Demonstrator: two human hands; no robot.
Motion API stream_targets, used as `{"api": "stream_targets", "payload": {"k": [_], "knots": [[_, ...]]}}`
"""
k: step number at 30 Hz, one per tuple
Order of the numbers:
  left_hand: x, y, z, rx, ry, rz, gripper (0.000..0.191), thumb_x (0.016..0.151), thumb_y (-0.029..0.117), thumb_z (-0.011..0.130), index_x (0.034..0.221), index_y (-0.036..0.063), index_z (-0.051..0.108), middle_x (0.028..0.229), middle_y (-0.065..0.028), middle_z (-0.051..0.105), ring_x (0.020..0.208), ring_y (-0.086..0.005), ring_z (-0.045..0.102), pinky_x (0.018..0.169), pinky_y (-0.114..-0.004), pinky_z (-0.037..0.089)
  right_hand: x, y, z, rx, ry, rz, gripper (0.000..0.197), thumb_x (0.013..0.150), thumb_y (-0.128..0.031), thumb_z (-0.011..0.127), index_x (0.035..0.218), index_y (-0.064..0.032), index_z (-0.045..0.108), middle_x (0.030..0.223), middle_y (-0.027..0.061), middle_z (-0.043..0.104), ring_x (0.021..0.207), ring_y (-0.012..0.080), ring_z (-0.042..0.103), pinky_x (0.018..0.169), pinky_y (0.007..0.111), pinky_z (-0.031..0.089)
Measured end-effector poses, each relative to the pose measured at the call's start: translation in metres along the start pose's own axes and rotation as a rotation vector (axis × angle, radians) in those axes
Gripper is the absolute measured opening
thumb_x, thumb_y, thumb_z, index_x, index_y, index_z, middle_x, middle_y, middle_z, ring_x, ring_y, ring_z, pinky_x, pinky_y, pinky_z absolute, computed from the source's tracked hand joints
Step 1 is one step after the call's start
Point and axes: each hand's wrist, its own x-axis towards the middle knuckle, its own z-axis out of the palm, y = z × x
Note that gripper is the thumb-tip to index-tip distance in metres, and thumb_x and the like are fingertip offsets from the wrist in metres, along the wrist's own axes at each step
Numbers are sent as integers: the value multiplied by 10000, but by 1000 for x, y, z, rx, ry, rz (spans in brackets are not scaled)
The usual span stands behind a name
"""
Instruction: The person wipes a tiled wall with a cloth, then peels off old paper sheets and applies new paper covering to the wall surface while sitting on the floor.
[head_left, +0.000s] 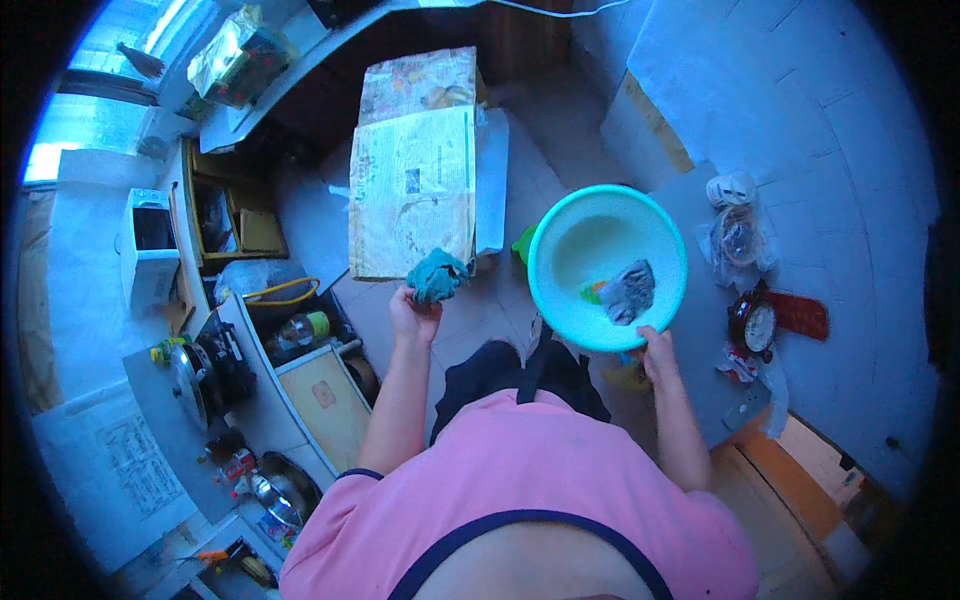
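Note:
My left hand (417, 313) grips a crumpled teal cloth (435, 277) over the near edge of a sheet of newspaper (412, 195). The newspaper covers the top of a box-like piece whose pale side (491, 180) shows on the right. With my right hand (658, 354) I hold the near rim of a light green plastic basin (555, 315), which is tilted towards me. A wadded grey cloth (631, 292) rests inside the basin, with a small orange and green item (594, 292) beside it.
Open cabinets (326, 397) line the left, holding a plastic bottle (304, 330) and a yellow hose (281, 291). Above them sits a lidded pot (191, 386). On the right, a grey table (686, 300) carries a round clock (752, 324) and plastic-wrapped items (739, 234). Tiled floor (382, 315) lies ahead.

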Motion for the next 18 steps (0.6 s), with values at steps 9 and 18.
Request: {"api": "stream_targets", "payload": {"k": [9,18], "knots": [[4,-3,48,-73,3,29,122,700,131,412,750,85,513,703,-31,573,622,-170,560,496,-266,441,40,-62,-12,23,48,-65,291,751,-82,509,1002,61,467,869,140,568,675,234,612,517,349,549],[1,8,55,-11,-28,91,161,696,148,423,809,77,514,748,-60,573,663,-205,570,550,-303,472,71,-61,-18,183,54,-78,269,748,-102,521,977,34,480,844,122,568,677,236,599,505,361,536]]}}
